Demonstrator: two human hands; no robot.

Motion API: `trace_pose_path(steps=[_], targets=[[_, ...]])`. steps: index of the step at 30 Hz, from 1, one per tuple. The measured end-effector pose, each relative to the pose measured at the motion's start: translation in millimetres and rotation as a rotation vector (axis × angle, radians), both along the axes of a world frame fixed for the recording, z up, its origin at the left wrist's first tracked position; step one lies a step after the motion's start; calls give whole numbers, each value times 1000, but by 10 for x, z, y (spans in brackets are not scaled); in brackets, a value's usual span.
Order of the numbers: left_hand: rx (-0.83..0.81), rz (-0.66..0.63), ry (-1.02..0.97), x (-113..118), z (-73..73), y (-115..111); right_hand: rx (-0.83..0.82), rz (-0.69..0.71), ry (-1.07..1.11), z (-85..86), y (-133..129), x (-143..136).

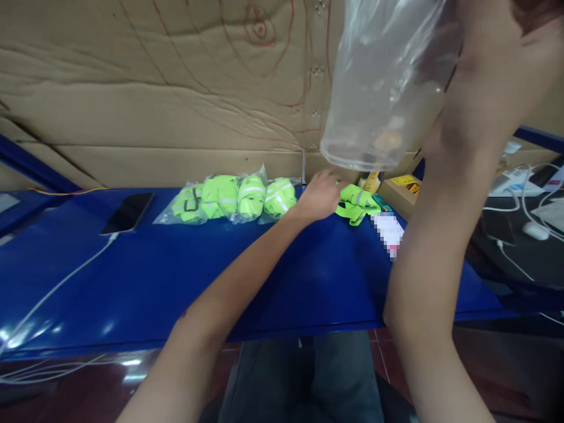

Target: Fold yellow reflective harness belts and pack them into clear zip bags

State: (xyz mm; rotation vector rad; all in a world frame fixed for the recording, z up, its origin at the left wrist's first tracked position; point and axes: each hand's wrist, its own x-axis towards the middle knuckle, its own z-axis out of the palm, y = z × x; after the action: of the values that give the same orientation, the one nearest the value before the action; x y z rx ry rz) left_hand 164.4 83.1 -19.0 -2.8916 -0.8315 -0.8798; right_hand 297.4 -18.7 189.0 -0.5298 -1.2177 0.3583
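My right hand (524,29) is raised at the upper right, partly cut off by the frame edge. Its fingers are closed on a large clear plastic bag (379,88), which hangs in front of the cardboard. A small pale orange thing shows through the bag near its bottom. Low over the table, my left hand (324,192) has curled fingers at the near end of a loose neon green reflective vest (359,202) with grey bands; its fingertips are partly hidden. To its left lie several rolled neon green bundles (220,197) in clear bags.
On the blue table (211,282) a phone (127,212) lies at the left with a white cable. A cardboard box (399,191), a yellow-labelled bottle (370,181) and a blurred-out card (388,234) are at the right. Cardboard (154,100) walls the back. White cables lie far right.
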Motion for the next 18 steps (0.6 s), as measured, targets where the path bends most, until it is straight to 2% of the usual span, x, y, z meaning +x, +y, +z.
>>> trace_pose_path(steps=[2, 3, 5, 7, 9, 11, 14, 18], targets=[[-199, 30, -265, -192, 199, 92, 139, -183, -119, -61, -10, -37], [-327, -7, -402, -301, 292, 119, 171, -234, -200, -96, 10, -59], [-589, -182, -643, -524, 451, 96, 164, -208, -306, -174, 98, -113], [-777, -410, -714, -722, 556, -49, 164, -146, -331, -254, 207, -185], [-890, -540, -711, -867, 602, -278, 141, -91, -324, -319, 281, -278], [-926, -513, -730, -952, 595, -514, 73, -78, -309, -359, 295, -375], [-898, -324, -806, -1021, 531, -740, -52, -90, -302, -382, 271, -468], [-845, -190, -907, -1173, 436, -747, -226, -12, -258, -457, 333, -450]])
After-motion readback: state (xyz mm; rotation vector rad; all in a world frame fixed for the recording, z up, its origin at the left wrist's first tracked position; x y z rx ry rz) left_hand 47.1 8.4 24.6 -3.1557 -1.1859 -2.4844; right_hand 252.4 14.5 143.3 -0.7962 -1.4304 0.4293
